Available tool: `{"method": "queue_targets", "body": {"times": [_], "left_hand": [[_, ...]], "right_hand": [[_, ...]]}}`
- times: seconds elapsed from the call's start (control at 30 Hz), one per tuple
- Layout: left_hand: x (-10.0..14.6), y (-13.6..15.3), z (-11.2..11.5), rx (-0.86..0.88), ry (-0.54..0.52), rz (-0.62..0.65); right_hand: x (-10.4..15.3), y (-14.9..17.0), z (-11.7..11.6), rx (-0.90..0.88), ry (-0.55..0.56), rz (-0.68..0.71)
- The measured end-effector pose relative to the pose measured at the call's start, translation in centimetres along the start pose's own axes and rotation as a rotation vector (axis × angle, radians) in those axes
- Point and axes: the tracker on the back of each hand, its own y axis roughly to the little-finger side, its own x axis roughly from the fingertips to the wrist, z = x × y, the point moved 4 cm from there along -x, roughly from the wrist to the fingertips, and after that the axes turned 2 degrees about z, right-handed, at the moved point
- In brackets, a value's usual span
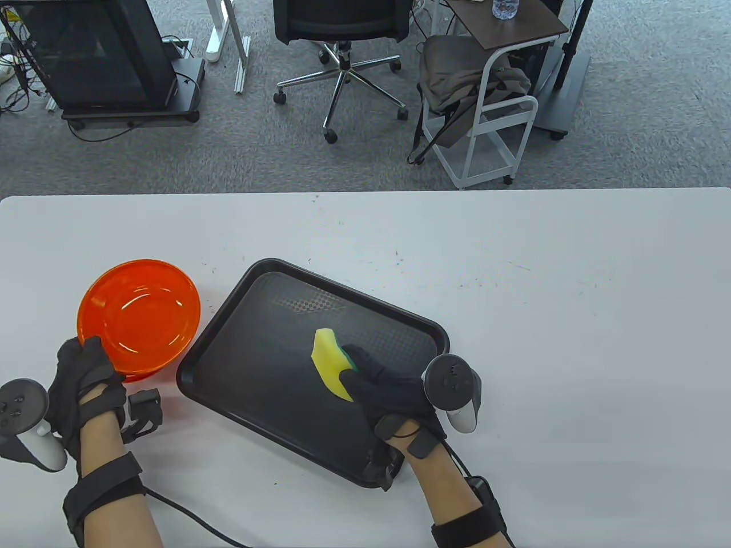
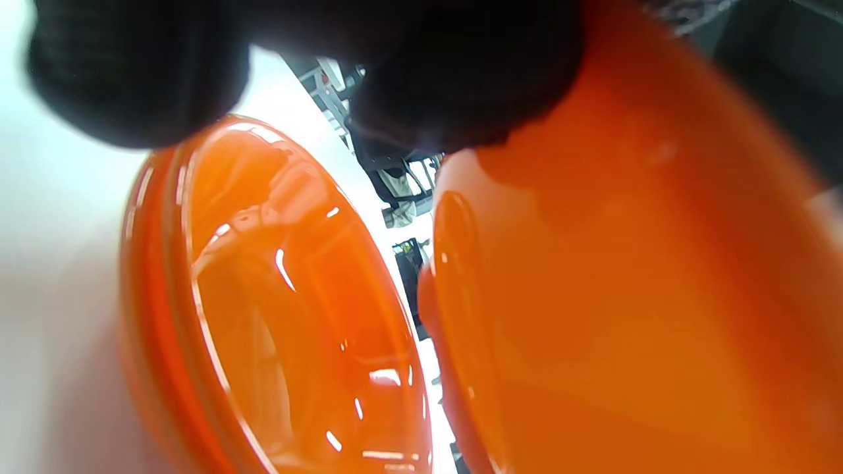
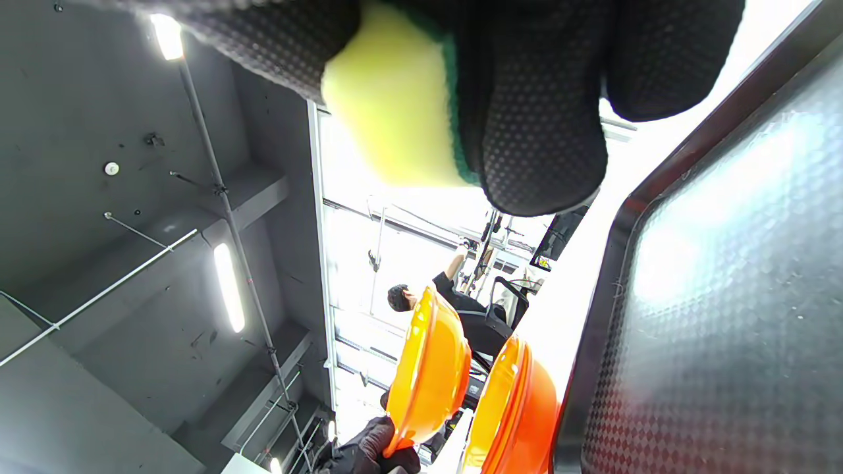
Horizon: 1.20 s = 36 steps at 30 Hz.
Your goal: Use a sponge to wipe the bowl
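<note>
While the black tray (image 1: 274, 365) fills the middle of the white table (image 1: 514, 285), the orange bowl (image 1: 140, 317) sits off its left edge, gripped at the near rim by the left hand (image 1: 85, 379) and apparently lifted clear of a second orange bowl (image 3: 520, 415) beneath it. The right hand (image 1: 388, 391) hovers over the tray pinching the yellow-and-green sponge (image 1: 331, 362), whose long axis runs away from the person. Judging by this, the sponge must travel leftward across the tray's edge to reach the bowl's open face.

White table (image 1: 514, 274): black tray (image 1: 240, 342) center-left, orange bowl (image 1: 165, 374) just left of it.
</note>
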Motion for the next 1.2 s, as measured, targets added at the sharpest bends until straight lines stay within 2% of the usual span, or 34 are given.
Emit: {"method": "queue_targets", "body": {"times": [0.23, 0.57, 0.73, 0.93, 1.2], "left_hand": [[-0.1, 1.7, 0.2, 0.002, -0.026, -0.067], [-0.2, 3.9, 1.6, -0.067, 0.022, -0.158], [-0.2, 4.3, 1.6, -0.074, 0.012, -0.177], [-0.1, 4.0, 1.9, -0.131, 0.141, -0.216], [0.3, 3.6, 2.2, -0.109, 0.208, -0.235]], "right_hand": [[0.0, 0.0, 0.0, -0.013, 0.005, -0.004], [0.1, 0.1, 0.3, -0.025, 0.019, -0.008], [0.2, 0.2, 0.6, -0.028, 0.035, -0.009], [0.1, 0.3, 0.6, -0.030, 0.031, -0.013], [0.2, 0.4, 0.7, -0.031, 0.029, -0.014]]}}
